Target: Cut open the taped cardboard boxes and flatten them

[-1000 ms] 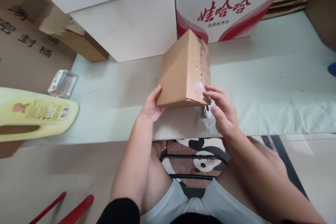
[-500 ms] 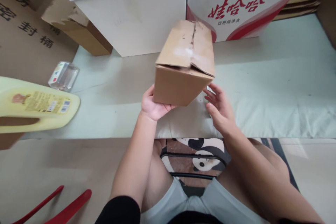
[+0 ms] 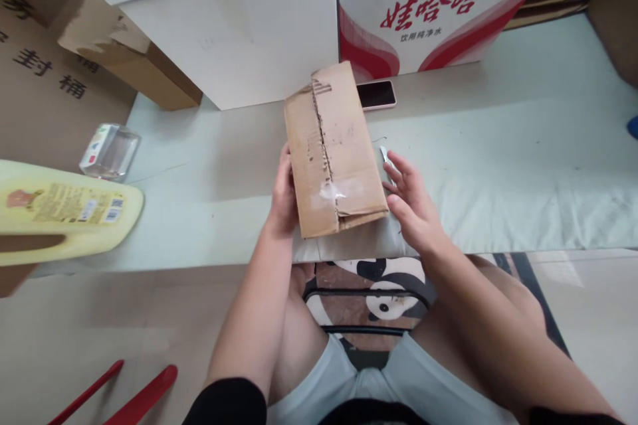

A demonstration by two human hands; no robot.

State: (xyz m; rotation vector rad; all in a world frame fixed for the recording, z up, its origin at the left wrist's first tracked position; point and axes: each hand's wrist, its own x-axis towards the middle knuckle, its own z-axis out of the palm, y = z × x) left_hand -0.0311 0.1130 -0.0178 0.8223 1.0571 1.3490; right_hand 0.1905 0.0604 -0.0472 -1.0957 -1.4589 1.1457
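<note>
A small brown cardboard box (image 3: 331, 153) is tilted just above the cloth-covered table, its worn seam and clear tape facing up. My left hand (image 3: 284, 196) is closed on the box's left side, its fingers partly hidden behind the cardboard. Close to the lower right side of the box, my right hand (image 3: 413, 202) is open, fingers apart and slightly curled. A narrow silvery strip (image 3: 383, 155), possibly a cutter blade, shows behind those fingers. Most of it is hidden, and whether it touches the hand is unclear.
A black-screened phone (image 3: 377, 95) lies behind the box. Large white cartons (image 3: 234, 46) and a red-and-white carton (image 3: 438, 26) line the back. On the left are a clear plastic container (image 3: 110, 151) and a yellow jug (image 3: 74, 209). The table's front edge runs above my lap.
The box has tipped and turned, so its taped face points up, and its near end is lower. My left hand has turned with it. The phone has come into view behind the box.
</note>
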